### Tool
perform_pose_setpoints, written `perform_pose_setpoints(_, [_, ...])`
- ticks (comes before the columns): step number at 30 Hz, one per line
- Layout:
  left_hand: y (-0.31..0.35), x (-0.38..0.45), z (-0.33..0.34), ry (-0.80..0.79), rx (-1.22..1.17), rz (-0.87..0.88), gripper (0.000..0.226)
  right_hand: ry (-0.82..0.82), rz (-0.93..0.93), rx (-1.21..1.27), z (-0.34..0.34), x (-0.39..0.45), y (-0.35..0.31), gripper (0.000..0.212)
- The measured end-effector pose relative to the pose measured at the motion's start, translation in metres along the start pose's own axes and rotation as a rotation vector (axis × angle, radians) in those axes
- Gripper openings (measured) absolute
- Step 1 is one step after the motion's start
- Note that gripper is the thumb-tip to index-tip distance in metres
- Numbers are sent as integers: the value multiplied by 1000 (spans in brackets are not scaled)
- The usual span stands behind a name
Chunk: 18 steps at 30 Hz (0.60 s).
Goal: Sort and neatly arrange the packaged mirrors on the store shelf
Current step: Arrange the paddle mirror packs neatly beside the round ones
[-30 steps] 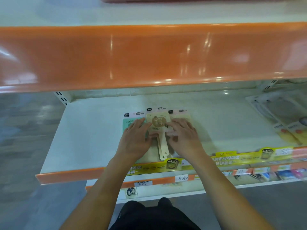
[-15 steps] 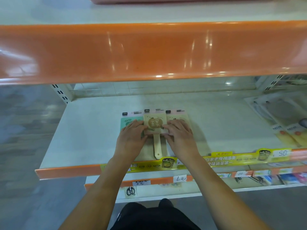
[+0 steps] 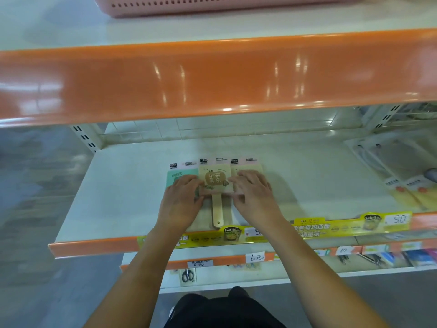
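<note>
Three packaged mirrors (image 3: 214, 179), two hands (image 3: 182, 204), one pink basket (image 3: 212, 7)

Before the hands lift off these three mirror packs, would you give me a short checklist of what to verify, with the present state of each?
1. Three packs side by side: green mirror pack, beige mirror pack and right mirror pack lie in a row. Ok.
2. Top edges level: the green pack's header sits slightly nearer than the other two. Not ok.
3. Overlap: the beige pack seems to lie over its neighbours' edges. Cannot tell how far.
4. Hands steadying: left hand rests on the green pack, right hand on the right one. Ok.
5. Beige handle pointing straight at the shelf edge. Ok.
6. Lower ends of the outer packs: hidden by the hands. Cannot tell.
</note>
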<state>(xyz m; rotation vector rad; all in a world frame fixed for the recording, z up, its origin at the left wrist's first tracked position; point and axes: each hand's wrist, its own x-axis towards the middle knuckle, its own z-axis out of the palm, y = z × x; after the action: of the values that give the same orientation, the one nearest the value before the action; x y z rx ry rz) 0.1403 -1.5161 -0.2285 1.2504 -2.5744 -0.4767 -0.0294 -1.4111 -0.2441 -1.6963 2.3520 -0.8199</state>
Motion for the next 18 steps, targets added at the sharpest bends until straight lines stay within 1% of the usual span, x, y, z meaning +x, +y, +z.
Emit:
perform_pose_setpoints(3, [0, -2, 2, 7, -2, -22, 46, -42, 123, -54, -10, 1, 6, 45])
perform_pose_setpoints(5, [0, -3, 4, 22, 20, -44, 50, -106, 185, -77, -15, 2, 10, 45])
perform_pose_setpoints(8, [-1, -4, 6, 22, 58, -120, 49, -185, 180, -84, -17, 2, 14, 47])
perform_pose_setpoints(11, [-1, -6, 7, 14, 56, -151, 46, -170, 171, -55, -18, 4, 17, 43])
perform_pose_setpoints(18, [-1, -5, 6, 25, 23, -140, 44, -141, 160, -41, -16, 8, 19, 36])
